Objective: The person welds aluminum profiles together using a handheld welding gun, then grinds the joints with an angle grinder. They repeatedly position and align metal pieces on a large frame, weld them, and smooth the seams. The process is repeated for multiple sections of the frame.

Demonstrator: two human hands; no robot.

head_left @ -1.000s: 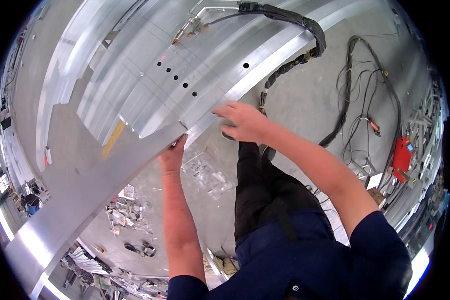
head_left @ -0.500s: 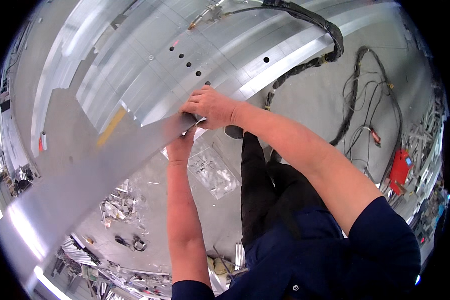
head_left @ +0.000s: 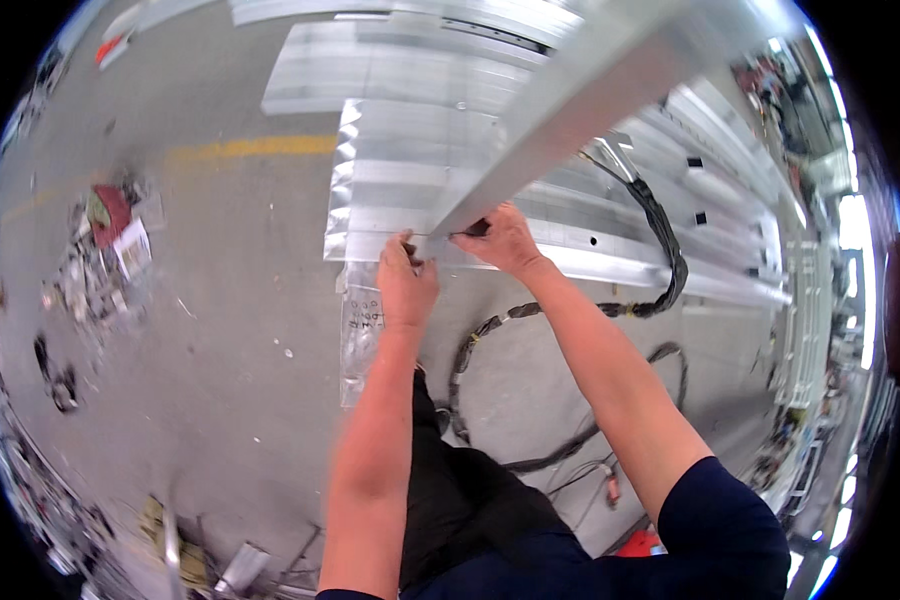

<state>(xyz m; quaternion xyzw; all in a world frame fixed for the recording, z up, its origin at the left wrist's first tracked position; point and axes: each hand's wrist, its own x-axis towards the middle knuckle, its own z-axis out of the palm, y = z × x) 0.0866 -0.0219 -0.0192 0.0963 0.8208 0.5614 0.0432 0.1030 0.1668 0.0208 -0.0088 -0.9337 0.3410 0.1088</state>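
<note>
The bar (head_left: 610, 100) slanted over the panel (head_left: 400, 180), its end low beside the panel's near edge and its length running out toward the far right; motion blurred it, and whether that end touched the panel could not be told. The right hand (head_left: 508, 240) was above the panel's near edge, its fingers grasping the bar's end from the right. The left hand (head_left: 408, 290) reached across the same edge, close to the panel's near left corner, fingers bent beside the bar; whether they gripped it could not be told. A plastic sheet (head_left: 362, 370) lay just off the panel's near edge. To the right, a hose (head_left: 660, 225) crossed that edge, taking up room there. From the panel's left edge the floor (head_left: 220, 340) spread wide, with a yellow stripe (head_left: 260, 147) meeting that edge and scraps (head_left: 100, 260) well apart from it.
</note>
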